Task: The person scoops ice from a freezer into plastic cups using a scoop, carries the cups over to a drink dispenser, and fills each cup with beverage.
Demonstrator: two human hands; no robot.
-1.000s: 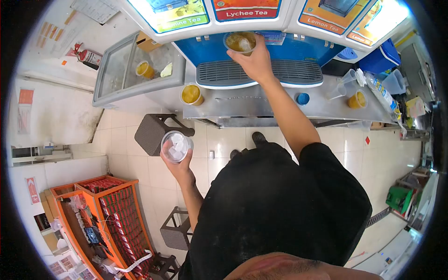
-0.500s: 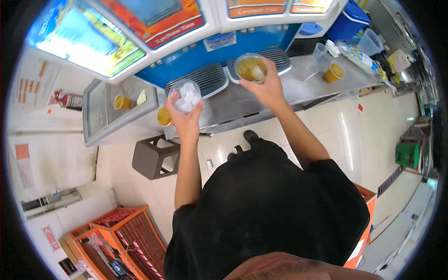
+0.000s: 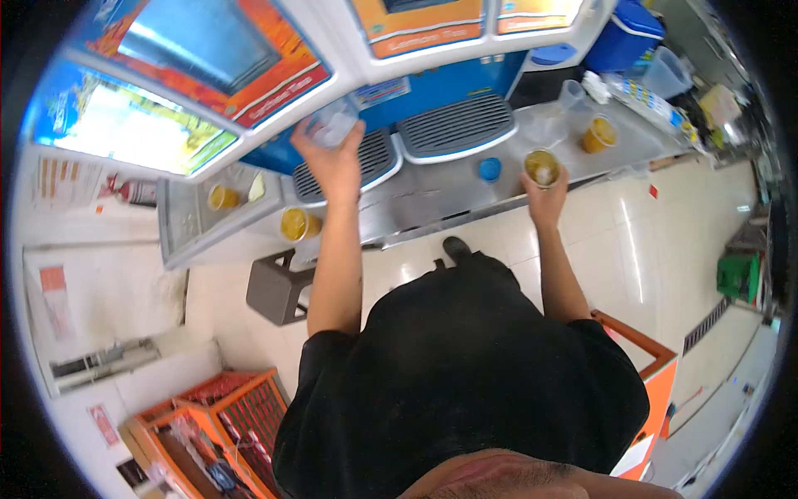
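Note:
My left hand (image 3: 335, 165) is wrapped round a clear cup of ice (image 3: 334, 126), held up at the front of the drink dispenser (image 3: 449, 87), above its left drip tray (image 3: 366, 168). My right hand (image 3: 545, 197) grips a cup of yellow-green drink with ice (image 3: 542, 168) at the counter's front edge. A small blue round object (image 3: 489, 170) lies on the counter (image 3: 424, 198) to its left. Right of that hand stands an orange drink cup (image 3: 598, 135). Another yellow drink cup (image 3: 299, 224) stands at the counter's left end.
A glass-topped freezer (image 3: 179, 212) with a drink cup on it is at the left. Empty clear cups (image 3: 544, 129), a bottle (image 3: 652, 104) and a blue cooler (image 3: 625, 35) crowd the right. A stool (image 3: 278, 287) stands on the floor below the counter.
My left hand has raised the ice cup from the lower left to the dispenser. My right hand has carried its drink away from the dispenser, rightward and down to the counter edge. The view has turned.

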